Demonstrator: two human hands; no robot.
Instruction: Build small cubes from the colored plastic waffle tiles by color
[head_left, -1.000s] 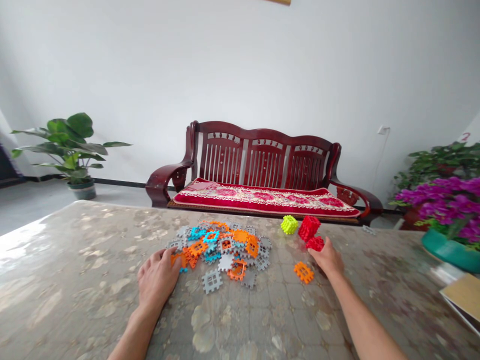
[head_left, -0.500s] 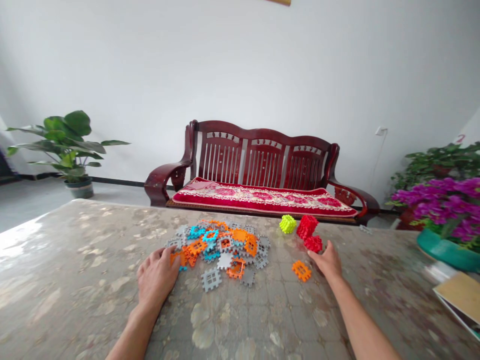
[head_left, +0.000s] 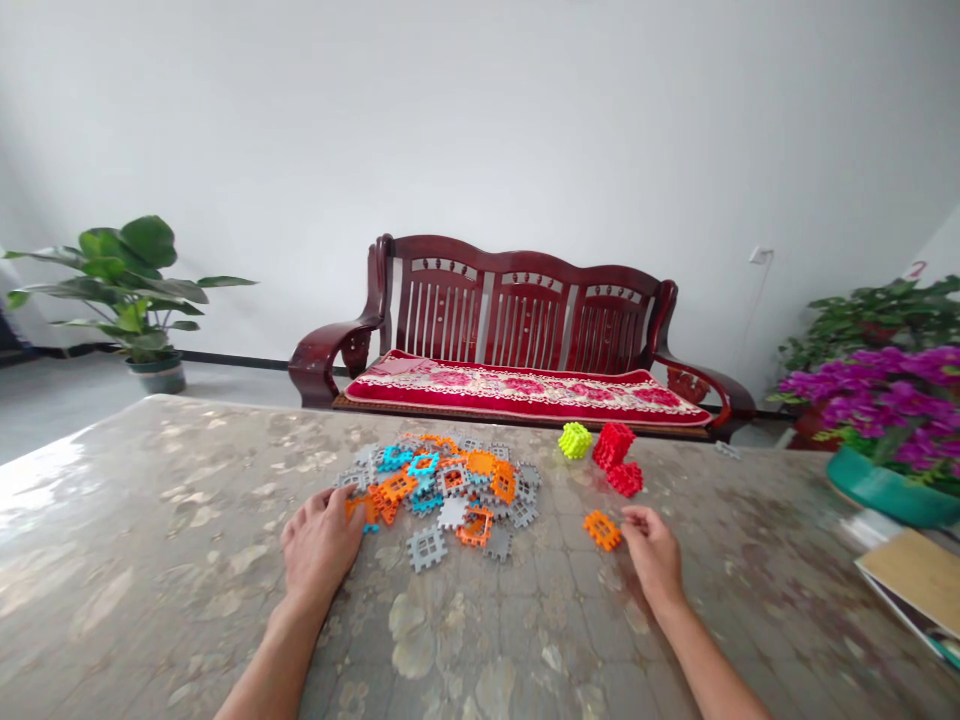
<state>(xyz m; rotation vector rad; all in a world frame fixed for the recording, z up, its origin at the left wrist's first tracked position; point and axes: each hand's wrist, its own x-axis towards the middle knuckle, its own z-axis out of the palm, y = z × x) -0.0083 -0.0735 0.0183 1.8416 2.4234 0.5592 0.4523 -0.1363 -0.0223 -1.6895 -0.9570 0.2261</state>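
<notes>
A heap of flat interlocking tiles (head_left: 448,484) in grey, orange and blue lies on the table. My left hand (head_left: 321,545) rests at the heap's left edge, fingers curled over an orange tile (head_left: 358,507). My right hand (head_left: 654,552) lies palm down with its fingertips beside a single orange tile (head_left: 603,529), fingers slightly bent, holding nothing. Behind it sit two red tile cubes (head_left: 617,458) and a yellow-green cube (head_left: 574,440).
The patterned table top (head_left: 150,560) has a teal pot of purple flowers (head_left: 885,440) and a book (head_left: 911,580) at its right edge. Past the table stands a dark wooden bench (head_left: 517,350) with a red cushion, and a leafy plant (head_left: 135,290) on the left.
My right hand has let go of the lower red cube and drawn back toward me, stopping by the lone orange tile. The left hand has barely moved.
</notes>
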